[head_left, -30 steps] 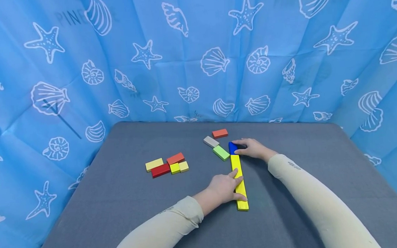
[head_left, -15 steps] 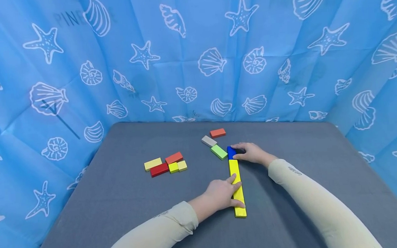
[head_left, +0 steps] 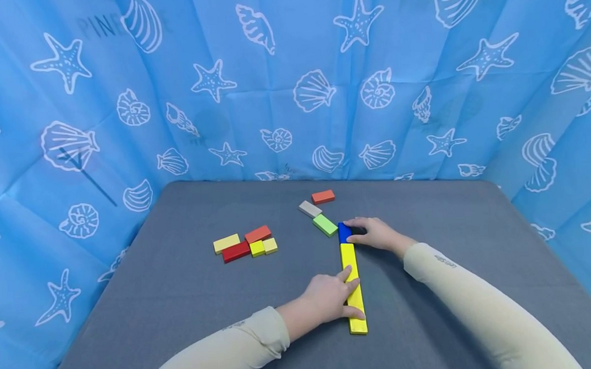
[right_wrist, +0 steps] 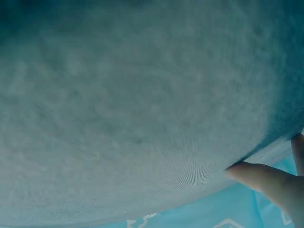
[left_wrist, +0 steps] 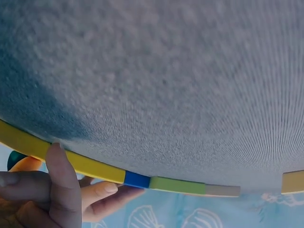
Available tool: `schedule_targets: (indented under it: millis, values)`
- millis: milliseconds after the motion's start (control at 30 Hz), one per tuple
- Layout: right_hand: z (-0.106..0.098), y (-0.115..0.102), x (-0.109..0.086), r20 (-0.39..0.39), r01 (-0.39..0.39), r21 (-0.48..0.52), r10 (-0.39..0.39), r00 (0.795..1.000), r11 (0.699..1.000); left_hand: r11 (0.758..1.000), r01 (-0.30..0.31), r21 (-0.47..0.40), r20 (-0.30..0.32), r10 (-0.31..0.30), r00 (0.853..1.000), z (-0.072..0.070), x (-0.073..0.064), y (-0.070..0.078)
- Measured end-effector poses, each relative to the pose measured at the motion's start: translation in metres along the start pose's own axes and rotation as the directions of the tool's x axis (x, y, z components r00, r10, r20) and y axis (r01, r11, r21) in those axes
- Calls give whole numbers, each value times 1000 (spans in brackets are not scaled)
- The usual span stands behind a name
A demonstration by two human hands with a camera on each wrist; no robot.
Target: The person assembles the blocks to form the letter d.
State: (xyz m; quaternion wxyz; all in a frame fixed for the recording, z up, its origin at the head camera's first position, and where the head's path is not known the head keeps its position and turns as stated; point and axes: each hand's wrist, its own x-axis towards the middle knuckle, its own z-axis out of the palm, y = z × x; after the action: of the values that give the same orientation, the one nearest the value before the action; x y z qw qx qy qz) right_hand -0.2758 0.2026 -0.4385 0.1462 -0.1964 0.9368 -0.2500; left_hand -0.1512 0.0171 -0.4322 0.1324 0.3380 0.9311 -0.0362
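A long yellow bar (head_left: 348, 255) lies on the grey table, pointing away from me, with a blue block (head_left: 344, 233) end to end at its far end. My left hand (head_left: 325, 297) reaches across the bar from the left, thumb and fingers spread along it and their tips near its right edge. From the right, my right hand (head_left: 379, 236) pinches the blue block between thumb and index finger. In the right wrist view only parts of that hand's fingers (right_wrist: 259, 176) show, and the blue block is hidden. A green block (head_left: 325, 225) stands close by the blue one's left side.
Behind the green block lie a grey-white block (head_left: 310, 209) and an orange block (head_left: 323, 196). A cluster to the left holds a dark red block (head_left: 236, 252), another orange block (head_left: 258, 234) and several yellowish ones. A blue shell-patterned curtain (head_left: 272, 114) stands behind the table (head_left: 182, 321).
Both hands have drawn the yellow bar and blue block together toward me, a short way along the table. The other blocks keep their arrangement; the head view has shifted slightly.
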Motion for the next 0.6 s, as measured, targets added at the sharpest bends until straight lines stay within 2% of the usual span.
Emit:
schedule_targets:
  millis: [100,267,333,500,600]
  values:
    - [-2,-2,1,20,5,16,-5,1000,1000,1000,-2,2,-11,2,1000,1,-2,-1]
    - [-19,-5,12,48,-54,153,47,998,987,1000,-5,7,-36,5,999,0,-2,-2]
    - [-26,-5,21,37,-61,185,55,998,981,1000,-4,1,-36,4,999,0,-2,-2]
    - [-32,2,51,18,-36,158,34,999,987,1000,-8,-21,-41,8,999,4,-4,-1]
    - [-32,6,73,8,-39,154,39,999,987,1000,-15,-22,-65,14,998,5,-5,-2]
